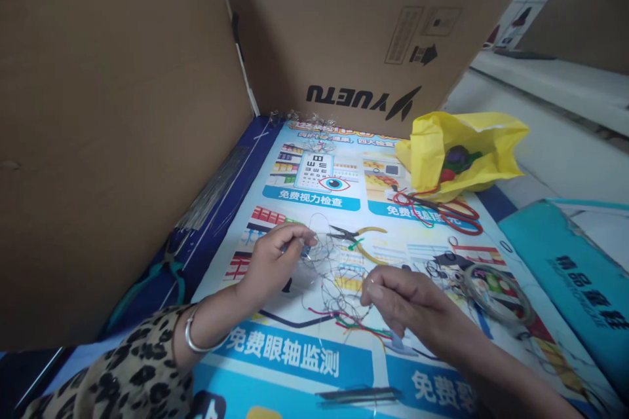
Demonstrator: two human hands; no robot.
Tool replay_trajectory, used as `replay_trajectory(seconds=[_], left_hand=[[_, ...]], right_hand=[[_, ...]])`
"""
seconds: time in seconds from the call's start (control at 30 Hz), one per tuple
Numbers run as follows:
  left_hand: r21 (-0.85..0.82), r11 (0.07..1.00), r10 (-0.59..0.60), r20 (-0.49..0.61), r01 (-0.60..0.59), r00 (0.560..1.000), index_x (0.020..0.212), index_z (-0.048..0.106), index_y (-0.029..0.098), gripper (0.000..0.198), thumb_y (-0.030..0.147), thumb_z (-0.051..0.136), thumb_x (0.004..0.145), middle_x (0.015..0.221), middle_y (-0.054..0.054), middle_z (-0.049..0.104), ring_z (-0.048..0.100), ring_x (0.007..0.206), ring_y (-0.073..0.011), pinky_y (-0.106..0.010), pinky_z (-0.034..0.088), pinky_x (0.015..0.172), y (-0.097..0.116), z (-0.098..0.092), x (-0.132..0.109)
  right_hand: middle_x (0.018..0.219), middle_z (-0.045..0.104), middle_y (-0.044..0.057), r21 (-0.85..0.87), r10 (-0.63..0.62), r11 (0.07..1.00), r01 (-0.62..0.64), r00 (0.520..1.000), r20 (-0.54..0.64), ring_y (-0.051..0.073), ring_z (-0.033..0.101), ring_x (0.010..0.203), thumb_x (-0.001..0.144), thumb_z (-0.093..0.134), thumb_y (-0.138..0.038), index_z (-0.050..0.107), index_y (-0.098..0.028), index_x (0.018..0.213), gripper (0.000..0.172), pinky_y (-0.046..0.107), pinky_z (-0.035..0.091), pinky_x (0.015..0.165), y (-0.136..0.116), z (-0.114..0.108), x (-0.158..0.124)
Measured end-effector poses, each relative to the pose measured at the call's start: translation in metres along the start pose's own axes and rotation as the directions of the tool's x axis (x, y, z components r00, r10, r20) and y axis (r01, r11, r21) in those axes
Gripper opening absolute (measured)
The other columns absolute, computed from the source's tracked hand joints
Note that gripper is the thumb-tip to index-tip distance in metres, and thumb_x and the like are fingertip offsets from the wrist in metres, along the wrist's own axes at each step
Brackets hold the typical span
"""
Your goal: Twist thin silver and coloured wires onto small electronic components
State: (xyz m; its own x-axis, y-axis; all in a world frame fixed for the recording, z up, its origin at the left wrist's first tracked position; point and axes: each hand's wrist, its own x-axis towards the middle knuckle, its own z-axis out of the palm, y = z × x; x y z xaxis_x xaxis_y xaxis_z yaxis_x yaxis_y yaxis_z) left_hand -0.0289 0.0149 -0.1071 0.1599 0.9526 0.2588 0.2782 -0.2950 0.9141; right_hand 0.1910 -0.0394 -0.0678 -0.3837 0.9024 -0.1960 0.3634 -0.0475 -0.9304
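Left hand [273, 255]: fingertips pinched shut on a strand at the left edge of the thin wire tangle [330, 275]; grip narrow, strand running rightward from the pinch into the mass. Silver bangle [196, 339] on that wrist, leopard-print sleeve [132, 373] behind it.

Right hand [403, 301]: fingers curled, thumb and forefinger closed at the tangle's right lower edge, apparently on a wire end; exact strand too fine to tell.

Tangle lying flat on the printed poster [295, 353] covering the table, directly between the two hands, long axis roughly left to right. Coloured strands, red and green [366, 328], trailing from its lower side toward the right hand.

Yellow-handled pliers [358, 236] just beyond the tangle, jaws pointing left, handles to the right; about equally near both hands, slightly closer to the left.

Further off: red-handled scissors [449, 213], yellow plastic bag [459, 154], wire coil [496, 291] to the right, bundle of straight wires [213, 193] along the cardboard wall [113, 131] at left.
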Motion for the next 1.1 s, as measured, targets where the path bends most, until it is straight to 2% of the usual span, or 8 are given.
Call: replay_trajectory(seconds=[0.13,0.23,0.47,0.7,0.9,1.1], left_hand=[[-0.126,0.982,-0.148,-0.026,0.143,0.989,0.087,0.065,0.018,0.016,0.014,0.05,0.081,0.08,-0.002,0.071,0.065,0.076,-0.0141,-0.025,0.05,0.071,-0.001,0.003,-0.002],[-0.182,0.955,-0.239,-0.008,0.234,0.971,0.087,0.065,0.017,0.015,0.016,0.052,0.081,0.08,-0.002,0.071,0.064,0.07,-0.0125,-0.024,0.05,0.067,-0.002,0.006,-0.003],[-0.294,0.892,-0.356,0.009,0.343,0.934,0.089,0.065,0.017,0.014,0.023,0.055,0.081,0.079,-0.002,0.072,0.062,0.066,-0.0119,-0.024,0.05,0.066,-0.01,0.012,-0.007],[-0.412,0.839,-0.395,-0.011,0.355,0.919,0.086,0.064,0.016,0.013,0.026,0.061,0.078,0.077,-0.003,0.071,0.066,0.074,-0.0147,-0.024,0.051,0.066,-0.013,0.019,-0.009],[-0.433,0.812,-0.422,0.027,0.391,0.906,0.088,0.064,0.016,0.017,0.03,0.062,0.078,0.079,-0.004,0.072,0.066,0.074,-0.0143,-0.024,0.051,0.068,-0.013,0.018,-0.009],[-0.441,0.805,-0.419,0.054,0.398,0.906,0.09,0.064,0.017,0.017,0.03,0.063,0.078,0.079,-0.003,0.071,0.065,0.074,-0.0134,-0.023,0.05,0.067,-0.022,0.018,-0.01]], right_hand=[[0.054,0.043,-0.003,-0.059,-0.043,0.997,0.047,0.997,0.066,0.009,0.038,0.05,0.09,0.04,-0.05,0.051,-0.019,0.065,0.042,0.023,0.029,0.048,-0.005,0.005,-0.002],[0.057,0.045,-0.002,-0.066,-0.027,0.997,0.033,0.996,0.083,0.009,0.039,0.052,0.09,0.041,-0.048,0.049,-0.018,0.063,0.04,0.022,0.03,0.048,-0.006,0.009,-0.001],[0.056,0.046,-0.002,-0.032,-0.062,0.997,0.067,0.989,0.137,0.009,0.041,0.05,0.09,0.041,-0.046,0.056,-0.018,0.066,0.039,0.021,0.032,0.048,-0.005,0.017,0.0],[0.058,0.047,-0.001,0.002,-0.13,0.992,0.13,0.99,0.056,0.01,0.043,0.054,0.09,0.04,-0.046,0.053,-0.018,0.065,0.04,0.022,0.034,0.052,0.0,0.035,0.003],[0.063,0.049,-0.001,0.013,-0.156,0.988,0.156,0.988,0.01,0.011,0.045,0.059,0.091,0.037,-0.042,0.051,-0.018,0.067,0.037,0.022,0.036,0.055,0.005,0.052,0.007],[0.059,0.045,-0.002,0.082,-0.172,0.982,0.17,0.985,0.008,0.009,0.042,0.055,0.091,0.038,-0.045,0.051,-0.017,0.067,0.039,0.021,0.034,0.052,0.007,0.054,0.005]])
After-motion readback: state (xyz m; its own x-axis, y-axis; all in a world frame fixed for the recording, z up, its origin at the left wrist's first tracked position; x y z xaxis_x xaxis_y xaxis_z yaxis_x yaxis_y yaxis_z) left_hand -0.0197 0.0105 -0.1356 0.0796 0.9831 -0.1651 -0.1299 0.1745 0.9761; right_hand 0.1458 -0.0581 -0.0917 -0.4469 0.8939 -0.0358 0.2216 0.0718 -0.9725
